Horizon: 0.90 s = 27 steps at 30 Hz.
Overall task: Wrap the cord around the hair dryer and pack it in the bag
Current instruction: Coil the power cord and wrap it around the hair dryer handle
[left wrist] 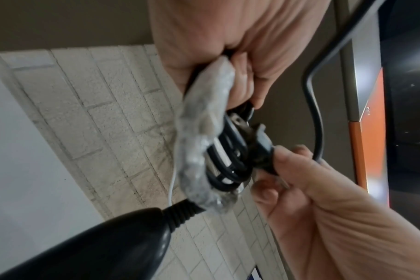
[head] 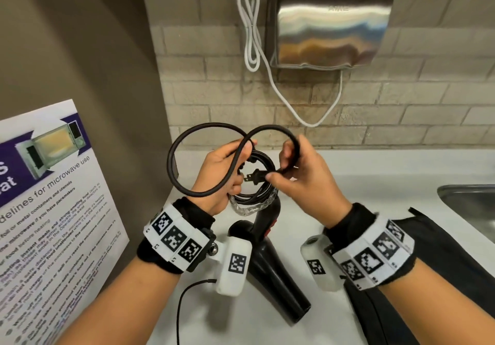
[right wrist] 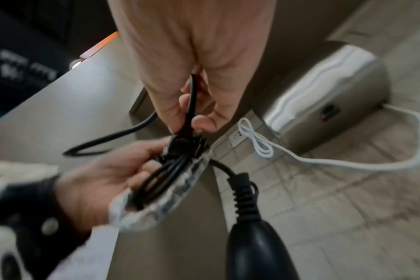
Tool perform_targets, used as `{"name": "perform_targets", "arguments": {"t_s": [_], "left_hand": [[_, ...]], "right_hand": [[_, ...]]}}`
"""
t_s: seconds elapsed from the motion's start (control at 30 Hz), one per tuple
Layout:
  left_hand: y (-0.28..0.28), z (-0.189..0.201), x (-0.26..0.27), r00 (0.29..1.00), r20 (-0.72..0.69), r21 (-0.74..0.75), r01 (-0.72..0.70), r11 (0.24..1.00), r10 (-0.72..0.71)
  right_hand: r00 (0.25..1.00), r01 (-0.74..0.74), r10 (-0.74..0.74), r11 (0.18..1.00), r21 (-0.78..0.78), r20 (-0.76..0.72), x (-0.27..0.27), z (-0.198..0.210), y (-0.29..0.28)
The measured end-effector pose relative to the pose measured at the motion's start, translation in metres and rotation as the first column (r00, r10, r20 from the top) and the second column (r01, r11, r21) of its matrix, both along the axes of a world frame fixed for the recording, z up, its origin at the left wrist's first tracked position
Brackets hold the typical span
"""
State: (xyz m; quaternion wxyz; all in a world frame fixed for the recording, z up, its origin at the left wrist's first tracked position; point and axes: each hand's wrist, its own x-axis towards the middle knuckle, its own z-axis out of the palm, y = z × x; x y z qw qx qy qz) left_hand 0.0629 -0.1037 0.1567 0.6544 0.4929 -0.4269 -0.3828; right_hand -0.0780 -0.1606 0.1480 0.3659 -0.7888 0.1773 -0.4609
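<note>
We note both hands raised above the white table (head: 361, 173), working the black cord (head: 187, 135) of the hair dryer (head: 270, 269). The hair dryer lies on the table below the wrists, handle pointing toward the tiled wall, nozzle toward us.

Left hand (head: 222, 173): grip clamped on a bundle of cord coils, fingers curled round it. Part of the bundle carries a crinkled clear plastic wrap (head: 251, 206); in the left wrist view the wrap (left wrist: 199, 144) runs from the fist down to the ribbed strain relief on the handle.

Right hand (head: 302, 176): grip together on the plug (head: 254, 177), pinched between thumb and fingers. The plug's two flat prongs point toward the left palm, just beside the held coils. In the right wrist view the plug (right wrist: 180, 140) touches the top of the bundle.

One large free loop of cord arcs out to the left and over both hands, crossing itself in a figure-eight.

The black bag (head: 417, 277) lies flat on the table under the right forearm, near a steel sink (head: 471, 205). On the wall: a steel hand dryer (head: 329, 25) with a white cable (head: 251, 36). A microwave poster (head: 51, 197) stands at left.
</note>
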Motion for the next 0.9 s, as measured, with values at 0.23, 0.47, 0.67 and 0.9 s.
{"name": "perform_targets", "arguments": {"t_s": [0.23,0.47,0.67,0.9], "left_hand": [[0.009,0.002,-0.008,0.992,0.035,0.070,0.122,0.990,-0.124],[0.009,0.002,0.002,0.984,0.100,0.034,0.144,0.989,-0.147],[0.006,0.002,0.008,0.996,0.052,0.022,0.071,0.997,-0.072],[0.004,0.003,0.006,0.996,0.055,0.015,0.068,0.998,-0.069]], "right_hand": [[0.987,0.157,-0.159,0.983,-0.091,-0.022,0.020,-0.009,-0.002],[0.963,0.045,-0.067,0.995,-0.089,-0.263,0.023,-0.010,-0.006],[0.877,-0.106,-0.193,0.815,-0.570,-0.439,0.004,-0.014,-0.034],[0.867,0.035,-0.428,0.562,-0.826,-0.255,-0.013,-0.036,-0.058]]}}
